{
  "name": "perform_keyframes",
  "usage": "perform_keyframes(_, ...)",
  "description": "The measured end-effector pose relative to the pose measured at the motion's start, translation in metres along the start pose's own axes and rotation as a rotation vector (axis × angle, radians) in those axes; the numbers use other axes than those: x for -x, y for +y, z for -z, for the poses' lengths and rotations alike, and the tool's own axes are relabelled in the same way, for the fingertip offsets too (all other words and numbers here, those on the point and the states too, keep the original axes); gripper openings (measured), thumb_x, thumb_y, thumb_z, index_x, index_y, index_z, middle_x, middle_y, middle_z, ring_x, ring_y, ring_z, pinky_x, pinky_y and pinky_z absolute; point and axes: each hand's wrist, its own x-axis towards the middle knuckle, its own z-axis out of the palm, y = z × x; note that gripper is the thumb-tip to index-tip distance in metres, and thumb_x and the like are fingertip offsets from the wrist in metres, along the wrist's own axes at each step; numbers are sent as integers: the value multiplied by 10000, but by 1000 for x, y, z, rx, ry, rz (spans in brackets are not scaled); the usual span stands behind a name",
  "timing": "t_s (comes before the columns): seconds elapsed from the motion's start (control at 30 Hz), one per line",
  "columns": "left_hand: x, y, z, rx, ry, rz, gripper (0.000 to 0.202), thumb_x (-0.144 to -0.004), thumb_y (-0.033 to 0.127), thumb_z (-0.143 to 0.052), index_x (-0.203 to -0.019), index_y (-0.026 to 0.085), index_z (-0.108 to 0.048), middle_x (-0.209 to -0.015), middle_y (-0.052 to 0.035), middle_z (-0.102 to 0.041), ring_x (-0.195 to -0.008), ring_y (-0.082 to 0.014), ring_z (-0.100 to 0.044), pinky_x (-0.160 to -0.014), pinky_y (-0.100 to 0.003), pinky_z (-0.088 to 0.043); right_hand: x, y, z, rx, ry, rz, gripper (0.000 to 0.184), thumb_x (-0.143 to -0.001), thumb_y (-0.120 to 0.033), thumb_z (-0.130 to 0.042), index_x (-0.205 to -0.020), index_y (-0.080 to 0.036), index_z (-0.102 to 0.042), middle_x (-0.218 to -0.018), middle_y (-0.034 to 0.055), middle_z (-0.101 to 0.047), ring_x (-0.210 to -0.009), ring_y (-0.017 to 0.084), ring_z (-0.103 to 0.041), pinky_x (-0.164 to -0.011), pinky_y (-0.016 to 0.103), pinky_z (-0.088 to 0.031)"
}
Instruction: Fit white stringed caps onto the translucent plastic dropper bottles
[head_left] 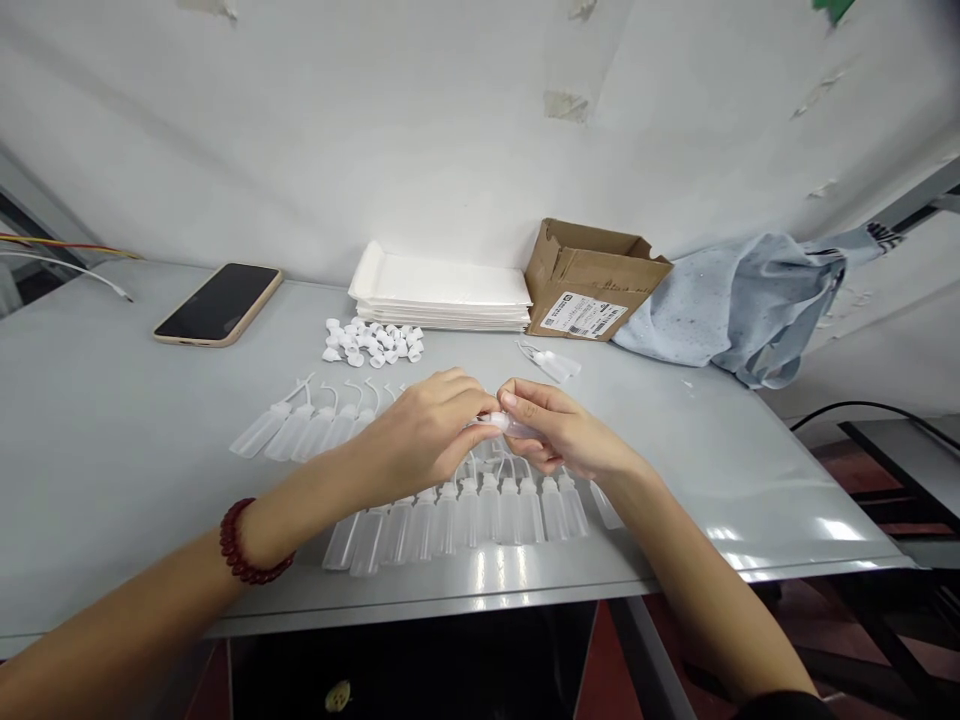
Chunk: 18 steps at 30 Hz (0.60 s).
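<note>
My left hand [424,432] and my right hand [559,432] meet over the grey table [105,440], both pinched on one small clear plastic bottle [504,423]. The left fingers close on its cap end, the right fingers wrap its body. Under my hands lies a near row of several clear capped bottles [480,512]. A second row of bottles with thin tethered tips [304,428] lies to the left. A heap of small white caps [373,342] sits farther back. One loose bottle [553,362] lies behind my right hand.
A dark phone [218,303] lies at the back left. A stack of white trays [442,290] and an open cardboard box [589,283] stand against the wall. A blue cloth [750,300] is bunched at the right. The table edge runs close to me.
</note>
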Motion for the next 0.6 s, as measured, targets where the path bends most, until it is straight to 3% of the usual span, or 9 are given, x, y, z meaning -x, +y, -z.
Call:
perform_keyframes(0.17,1,-1,-2,-112,-13,-59,136,-927,118,-448,-953,96,-580,-830,-90,-609,-800,-194,-513,-708,-339,-452,-2,1,1,-4,-9,-12,262,-928,-434,-466,-785,-222,-408,-514,-95,-313,-427,47,-185,-360,139,-137)
perform_keyframes(0.27,0,-2,-1,-94,-13,-29,125,-917,129,-472,-964,97,-584,-854,-91,-619,-822,-196,-521,-733,-347,-456,-2,1,2,58,9,41,252,-920,-449,-474,-818,-224,-420,-533,-94,-326,-437,53,-222,-384,152,-190)
perform_keyframes(0.47,-3,-6,7,56,2,285,102,-873,236,-558,-882,160,-626,-807,-33,-646,-773,-168,-575,-680,-298,-465,-3,2,6,569,260,332,204,-843,-378,-617,-941,-203,-575,-894,14,-589,-685,108,-501,-578,229,-384)
perform_keyframes(0.6,-4,-7,8,67,-3,307,119,-878,252,-545,-853,168,-626,-781,-24,-652,-754,-162,-581,-672,-291,-462,-4,4,6,759,311,399,219,-886,-376,-550,-946,-187,-641,-884,39,-656,-792,163,-568,-671,266,-408)
